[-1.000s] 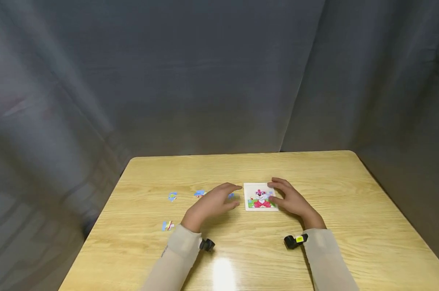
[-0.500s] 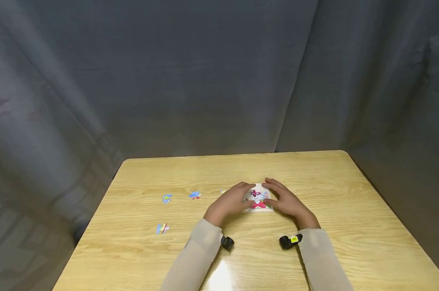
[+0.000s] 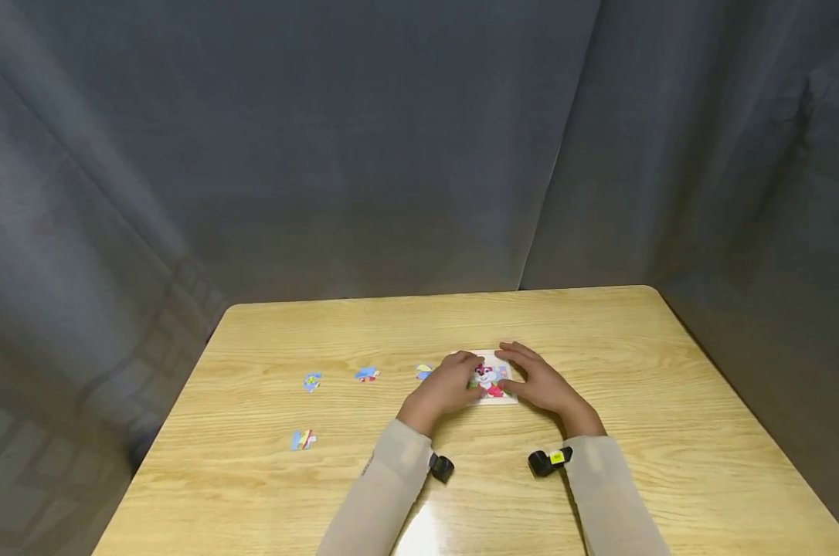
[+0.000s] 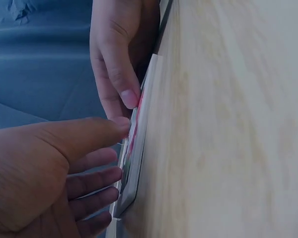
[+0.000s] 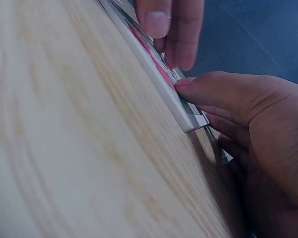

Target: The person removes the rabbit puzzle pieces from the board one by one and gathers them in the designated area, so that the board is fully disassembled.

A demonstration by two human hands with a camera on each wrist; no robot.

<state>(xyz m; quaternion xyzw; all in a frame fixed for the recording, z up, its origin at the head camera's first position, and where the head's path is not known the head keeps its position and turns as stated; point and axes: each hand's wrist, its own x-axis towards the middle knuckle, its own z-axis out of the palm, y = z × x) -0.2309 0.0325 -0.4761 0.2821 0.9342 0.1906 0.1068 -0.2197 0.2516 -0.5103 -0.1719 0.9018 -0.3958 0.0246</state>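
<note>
A small jigsaw puzzle [image 3: 490,381] in a white frame lies flat on the wooden table, right of the middle. Its picture is a pink and white cartoon animal. My left hand [image 3: 446,386] is at its left side, covering part of the picture. In the left wrist view that hand's fingers are extended along the frame, the thumb over the picture. My right hand [image 3: 543,380] is at the opposite side. Its thumb [image 5: 193,89] touches the picture near the frame's edge. The other right fingers reach past that edge, partly hidden. Neither hand shows a loose piece.
Loose puzzle pieces lie to the left: a blue and yellow piece [image 3: 311,381], a blue and red piece [image 3: 367,374], a yellow and blue piece [image 3: 423,371] beside my left hand, and a striped piece [image 3: 304,440] nearer me. Grey curtains [image 3: 392,154] surround the table [image 3: 364,494].
My left hand has moved right, from above the nearest loose piece to the puzzle, uncovering that piece. The right hand stays at the puzzle's right side. The head view has shifted slightly.
</note>
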